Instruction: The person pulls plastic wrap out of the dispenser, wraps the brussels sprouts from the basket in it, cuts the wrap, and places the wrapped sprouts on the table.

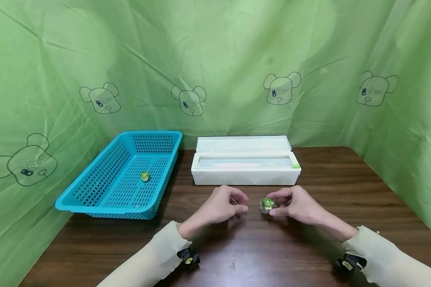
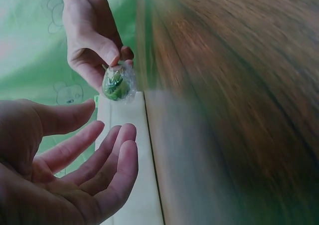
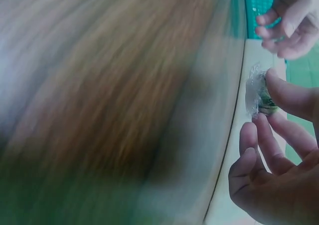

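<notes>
Between the thumb and fingers of my right hand (image 1: 301,205) is a small Brussels sprout (image 1: 267,203) wrapped in clear plastic film. In the right wrist view, crinkled film (image 3: 253,93) bunches on one side of the sprout. My left hand (image 1: 222,205) is a short way to the left, its fingers loosely bent with nothing between them. In the left wrist view its fingers (image 2: 127,167) spread apart below the wrapped sprout (image 2: 117,83), not touching it. Behind both hands stands a long white cling film dispenser (image 1: 246,177), lid raised.
A blue plastic basket (image 1: 115,211) stands at the left, with one Brussels sprout (image 1: 145,176) on its floor. The dark wooden table (image 1: 233,255) carries everything. Green curtains (image 1: 233,48) with bear drawings enclose the back and sides.
</notes>
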A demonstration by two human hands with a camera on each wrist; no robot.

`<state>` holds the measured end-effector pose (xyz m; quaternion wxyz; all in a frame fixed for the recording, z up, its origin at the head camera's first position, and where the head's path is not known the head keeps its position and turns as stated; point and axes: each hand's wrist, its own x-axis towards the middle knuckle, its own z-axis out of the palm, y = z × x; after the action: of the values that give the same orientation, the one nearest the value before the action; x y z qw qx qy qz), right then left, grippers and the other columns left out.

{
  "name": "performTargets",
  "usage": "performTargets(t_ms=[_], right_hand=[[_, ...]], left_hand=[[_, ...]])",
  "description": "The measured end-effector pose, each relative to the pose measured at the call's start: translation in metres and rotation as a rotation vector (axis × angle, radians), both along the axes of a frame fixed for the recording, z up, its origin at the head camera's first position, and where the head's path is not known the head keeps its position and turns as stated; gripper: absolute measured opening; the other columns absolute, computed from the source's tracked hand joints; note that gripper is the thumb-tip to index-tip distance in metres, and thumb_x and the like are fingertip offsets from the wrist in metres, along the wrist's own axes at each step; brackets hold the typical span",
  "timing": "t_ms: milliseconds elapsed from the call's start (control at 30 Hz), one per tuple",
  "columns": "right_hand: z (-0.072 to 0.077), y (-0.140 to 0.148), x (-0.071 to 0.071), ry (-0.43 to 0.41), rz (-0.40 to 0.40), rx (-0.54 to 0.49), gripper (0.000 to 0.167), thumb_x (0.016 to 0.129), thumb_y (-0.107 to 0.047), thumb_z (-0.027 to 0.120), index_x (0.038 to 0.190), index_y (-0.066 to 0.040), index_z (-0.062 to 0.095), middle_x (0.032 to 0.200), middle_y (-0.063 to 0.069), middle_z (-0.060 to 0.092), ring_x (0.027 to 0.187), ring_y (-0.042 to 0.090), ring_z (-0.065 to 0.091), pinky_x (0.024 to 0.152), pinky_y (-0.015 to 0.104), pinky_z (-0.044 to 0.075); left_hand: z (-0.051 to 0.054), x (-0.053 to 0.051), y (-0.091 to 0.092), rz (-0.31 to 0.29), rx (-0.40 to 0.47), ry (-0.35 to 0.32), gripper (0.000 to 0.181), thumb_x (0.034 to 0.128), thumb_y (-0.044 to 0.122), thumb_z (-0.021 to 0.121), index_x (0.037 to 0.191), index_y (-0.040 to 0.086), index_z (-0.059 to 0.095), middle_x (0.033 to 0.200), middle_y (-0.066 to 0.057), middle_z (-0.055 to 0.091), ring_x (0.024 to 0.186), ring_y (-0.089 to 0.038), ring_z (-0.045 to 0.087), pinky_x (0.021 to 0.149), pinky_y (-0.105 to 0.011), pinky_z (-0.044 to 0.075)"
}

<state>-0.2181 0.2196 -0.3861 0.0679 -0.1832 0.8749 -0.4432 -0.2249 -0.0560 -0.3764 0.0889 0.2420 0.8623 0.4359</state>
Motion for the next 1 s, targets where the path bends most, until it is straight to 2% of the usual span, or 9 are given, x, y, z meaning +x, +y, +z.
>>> performTargets(t_ms=[333,467,767,1000], right_hand=[[0.003,0.037,0.002,-0.010,-0.070,-0.002,0.050,0.081,-0.016,0.092,0.125,0.001,0.075,0.093,0.006,0.072,0.079,0.016,0.062,0.062,0.027,0.051],[0.004,0.051,0.005,-0.008,-0.098,0.005,0.051,0.082,-0.017,0.092,0.126,0.001,0.074,0.093,0.006,0.072,0.080,0.015,0.063,0.064,0.027,0.051],[0.003,0.077,0.006,-0.012,-0.139,0.003,0.051,0.085,-0.016,0.090,0.128,0.002,0.072,0.096,0.009,0.071,0.079,0.014,0.060,0.063,0.026,0.049],[0.000,0.099,0.006,-0.021,-0.179,0.022,0.053,0.086,-0.017,0.089,0.132,0.003,0.070,0.097,0.009,0.071,0.079,0.013,0.059,0.063,0.026,0.048]], left_hand=[[0.003,0.001,0.014,-0.031,0.017,-0.013,0.015,0.0921,0.010,0.082,0.106,0.006,0.080,0.088,0.008,0.073,0.079,-0.011,0.069,0.075,-0.026,0.054],[0.005,0.002,0.018,-0.037,0.025,-0.020,0.014,0.0925,0.010,0.082,0.106,0.006,0.080,0.088,0.009,0.073,0.079,-0.011,0.070,0.074,-0.026,0.054],[0.000,0.004,0.015,-0.035,0.037,-0.033,0.012,0.0931,0.009,0.081,0.104,0.005,0.080,0.086,0.008,0.072,0.081,-0.015,0.070,0.072,-0.027,0.054],[-0.001,0.003,0.015,-0.045,0.036,-0.031,0.012,0.0934,0.010,0.081,0.104,0.005,0.080,0.086,0.007,0.072,0.079,-0.014,0.070,0.072,-0.027,0.054]])
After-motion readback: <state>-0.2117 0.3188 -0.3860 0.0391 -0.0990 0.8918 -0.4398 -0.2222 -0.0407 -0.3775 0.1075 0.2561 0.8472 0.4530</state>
